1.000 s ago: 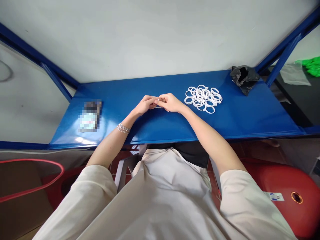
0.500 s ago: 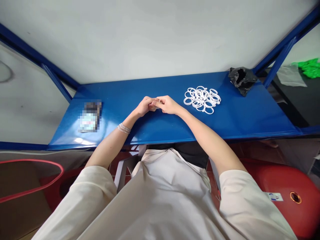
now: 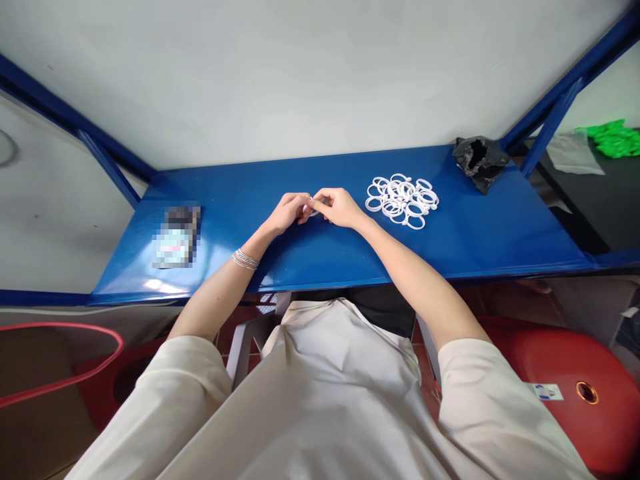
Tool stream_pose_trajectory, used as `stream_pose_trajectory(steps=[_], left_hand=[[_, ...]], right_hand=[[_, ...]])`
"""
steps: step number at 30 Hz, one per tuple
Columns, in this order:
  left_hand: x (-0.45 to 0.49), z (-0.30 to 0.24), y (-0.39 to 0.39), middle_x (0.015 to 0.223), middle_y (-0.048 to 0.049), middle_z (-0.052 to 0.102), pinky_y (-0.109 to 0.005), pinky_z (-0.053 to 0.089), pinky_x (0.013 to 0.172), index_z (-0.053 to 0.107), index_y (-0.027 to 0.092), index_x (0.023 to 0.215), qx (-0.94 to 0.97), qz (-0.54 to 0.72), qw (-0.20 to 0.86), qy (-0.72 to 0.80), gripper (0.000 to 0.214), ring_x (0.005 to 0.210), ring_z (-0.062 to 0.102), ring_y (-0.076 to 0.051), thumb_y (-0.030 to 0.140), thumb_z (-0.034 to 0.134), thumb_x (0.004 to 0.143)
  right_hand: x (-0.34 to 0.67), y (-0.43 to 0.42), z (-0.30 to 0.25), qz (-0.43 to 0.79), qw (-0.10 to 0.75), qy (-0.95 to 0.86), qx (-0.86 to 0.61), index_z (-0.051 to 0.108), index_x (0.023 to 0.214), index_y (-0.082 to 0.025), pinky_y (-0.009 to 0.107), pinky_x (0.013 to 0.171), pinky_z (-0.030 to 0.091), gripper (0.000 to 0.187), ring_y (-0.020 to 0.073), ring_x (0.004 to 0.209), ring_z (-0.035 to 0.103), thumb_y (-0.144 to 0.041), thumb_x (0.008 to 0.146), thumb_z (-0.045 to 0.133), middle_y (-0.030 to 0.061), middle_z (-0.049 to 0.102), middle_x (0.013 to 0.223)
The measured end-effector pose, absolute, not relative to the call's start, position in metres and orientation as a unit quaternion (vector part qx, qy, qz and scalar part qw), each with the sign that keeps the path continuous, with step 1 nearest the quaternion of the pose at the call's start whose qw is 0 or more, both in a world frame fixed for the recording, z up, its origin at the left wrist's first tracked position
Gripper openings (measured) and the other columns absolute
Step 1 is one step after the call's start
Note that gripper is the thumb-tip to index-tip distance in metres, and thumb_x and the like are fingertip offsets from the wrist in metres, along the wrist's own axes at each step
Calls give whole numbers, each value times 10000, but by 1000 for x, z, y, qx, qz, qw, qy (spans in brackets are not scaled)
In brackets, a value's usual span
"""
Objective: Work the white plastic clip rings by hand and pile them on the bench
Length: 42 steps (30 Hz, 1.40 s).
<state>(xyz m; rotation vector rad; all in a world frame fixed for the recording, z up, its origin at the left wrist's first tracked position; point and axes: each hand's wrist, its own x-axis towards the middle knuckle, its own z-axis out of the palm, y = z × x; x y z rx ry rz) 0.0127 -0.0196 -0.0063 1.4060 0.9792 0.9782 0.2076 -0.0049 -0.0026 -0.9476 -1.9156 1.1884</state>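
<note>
My left hand (image 3: 289, 211) and my right hand (image 3: 339, 207) meet at the middle of the blue shelf (image 3: 320, 253). Both pinch one small white plastic ring (image 3: 313, 212), mostly hidden by the fingertips. A silver bracelet (image 3: 245, 259) circles my left wrist. A pile of several white rings (image 3: 403, 199) lies on the shelf a little to the right of my right hand.
A crumpled black bag (image 3: 477, 162) sits at the back right corner of the shelf. A dark flat object (image 3: 176, 237), blurred out, lies at the left. Blue frame struts (image 3: 107, 170) rise at both ends. A red container (image 3: 565, 387) stands below on the right.
The hands stay together at the same spot, with small finger shifts on the ring. The view has drifted slightly.
</note>
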Motion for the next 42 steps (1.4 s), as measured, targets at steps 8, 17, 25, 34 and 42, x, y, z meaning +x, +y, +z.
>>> stream_pose_trajectory(steps=[8,17,25,34,42], left_hand=[[8,-12,-16,583,6,623,-217,402,460,679,179,712,606,410,532,425,193,415,470,-67,340,732,803],[7,-14,-15,559,21,607,-214,447,452,721,176,808,627,425,525,388,349,451,558,-97,475,900,822],[7,-22,-11,930,-52,720,-196,494,448,731,155,780,620,485,469,401,513,530,611,-48,572,1025,733],[5,-25,-9,559,49,607,-166,459,450,672,178,853,589,472,464,463,411,447,554,-68,465,966,852],[7,-23,-9,587,42,636,-168,449,442,684,181,861,587,464,460,478,364,445,568,-66,417,960,876]], right_hand=[[219,3,-5,369,360,-769,-379,719,951,-178,317,730,453,456,163,718,611,-633,973,737,89,804,1003],[222,7,-8,367,357,-764,-392,732,1061,-179,313,748,472,291,170,742,635,-464,1005,711,86,808,1073],[222,8,-8,342,360,-775,-391,731,944,-190,331,784,475,337,208,817,658,-490,1063,637,84,785,972],[220,0,3,390,366,-743,-402,690,865,-198,319,698,459,582,215,768,662,-760,1012,667,74,744,814],[221,4,-3,351,362,-772,-387,742,920,-188,327,763,472,452,200,773,653,-609,1056,653,80,781,947]])
